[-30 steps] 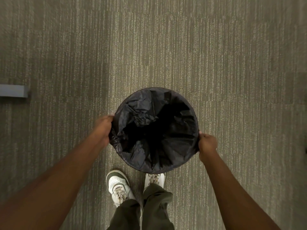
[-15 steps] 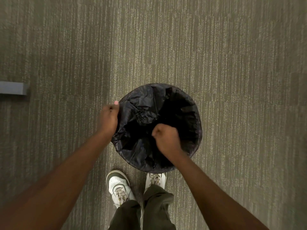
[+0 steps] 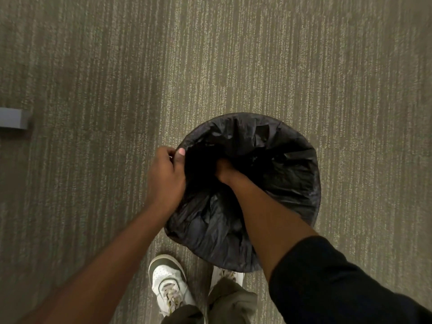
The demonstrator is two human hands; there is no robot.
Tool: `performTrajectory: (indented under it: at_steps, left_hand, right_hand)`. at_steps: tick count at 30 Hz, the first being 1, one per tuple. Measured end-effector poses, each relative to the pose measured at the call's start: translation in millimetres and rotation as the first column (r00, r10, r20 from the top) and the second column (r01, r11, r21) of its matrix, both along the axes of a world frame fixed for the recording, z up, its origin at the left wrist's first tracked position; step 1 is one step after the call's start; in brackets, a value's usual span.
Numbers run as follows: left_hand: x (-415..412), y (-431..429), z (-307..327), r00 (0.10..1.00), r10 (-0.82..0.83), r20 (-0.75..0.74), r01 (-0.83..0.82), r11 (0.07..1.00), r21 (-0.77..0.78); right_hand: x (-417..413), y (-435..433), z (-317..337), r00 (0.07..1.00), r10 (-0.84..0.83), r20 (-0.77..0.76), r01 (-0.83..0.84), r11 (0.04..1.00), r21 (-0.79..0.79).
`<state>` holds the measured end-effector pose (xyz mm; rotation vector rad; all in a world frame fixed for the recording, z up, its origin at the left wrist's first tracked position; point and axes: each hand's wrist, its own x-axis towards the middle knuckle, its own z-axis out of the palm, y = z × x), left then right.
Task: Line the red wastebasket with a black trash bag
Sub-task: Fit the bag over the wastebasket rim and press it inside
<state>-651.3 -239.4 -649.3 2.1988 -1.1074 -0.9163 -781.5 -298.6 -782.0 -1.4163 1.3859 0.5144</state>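
Note:
A black trash bag (image 3: 275, 160) covers the round wastebasket on the carpet in front of my feet; its plastic is folded over the rim all round, so none of the red basket shows. My left hand (image 3: 167, 176) grips the bag's edge at the left rim, thumb hooked inside. My right hand (image 3: 221, 168) reaches down into the bag's dark middle. Only its wrist and the back of the hand show, and the fingers are hidden in the plastic.
Grey striped carpet (image 3: 233, 54) lies all around. A grey block (image 3: 12, 118) pokes in at the left edge. My two white shoes (image 3: 167, 279) stand just below the wastebasket.
My right hand left the right rim, crossed over the opening and pushed down inside the bag. My left hand kept its hold at the left rim. The camera has come closer to the basket.

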Motion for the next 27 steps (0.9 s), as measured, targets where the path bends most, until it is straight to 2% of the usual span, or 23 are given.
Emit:
performTrajectory:
  at_steps: [3, 5, 6, 8, 10, 11, 14, 16, 18, 22, 25, 27]
  left_hand:
    - [1, 4, 2, 1.000, 0.019, -0.022, -0.019, 1.000, -0.024]
    - [0, 5, 5, 1.000, 0.015, -0.025, -0.015, 1.000, -0.013]
    - [0, 6, 7, 0.999, 0.016, -0.032, -0.016, 1.000, -0.004]
    - [0, 5, 10, 0.998, 0.026, -0.060, -0.026, 1.000, -0.004]
    - [0, 6, 12, 0.997, 0.036, -0.070, -0.037, 0.999, -0.013]
    - [0, 7, 12, 0.997, 0.034, -0.063, -0.035, 0.999, -0.015]
    - [-3, 9, 11, 1.000, 0.005, 0.008, -0.005, 1.000, -0.008]
    - [-4, 10, 8, 0.998, -0.027, 0.062, 0.027, 1.000, 0.002]
    - [-5, 11, 7, 0.993, -0.080, 0.081, 0.079, 0.997, 0.015]
    - [-9, 11, 8, 0.995, -0.103, 0.012, 0.102, 0.994, 0.029]
    - [-6, 14, 2, 0.994, -0.028, -0.105, 0.033, 0.998, 0.046]
    - [-2, 16, 3, 0.988, 0.040, -0.148, -0.029, 0.997, 0.076]
  right_hand:
    - [0, 6, 5, 0.999, 0.040, 0.024, -0.040, 0.999, 0.002]
    - [-3, 10, 14, 0.998, -0.049, 0.029, 0.049, 0.999, -0.024]
    - [-3, 13, 19, 0.993, -0.114, 0.028, 0.116, 0.991, -0.072]
    - [-5, 19, 38, 0.980, -0.196, -0.032, 0.180, 0.944, -0.275]
    - [-11, 26, 57, 0.968, -0.190, -0.163, 0.098, 0.888, -0.450]
    - [-17, 29, 64, 0.961, -0.176, -0.216, 0.058, 0.885, -0.462]
    - [-42, 30, 58, 0.940, -0.180, -0.289, 0.078, 0.939, -0.334]
    - [-58, 27, 42, 0.934, -0.275, -0.227, 0.222, 0.947, -0.234]
    - [-70, 22, 29, 0.915, -0.377, -0.145, 0.358, 0.923, -0.141]
    - [-85, 15, 16, 0.857, -0.511, -0.065, 0.514, 0.857, 0.037]
    - [-85, 12, 10, 0.770, -0.638, -0.005, 0.637, 0.769, 0.058]
    - [-74, 9, 42, 0.791, -0.612, -0.015, 0.612, 0.791, -0.015]
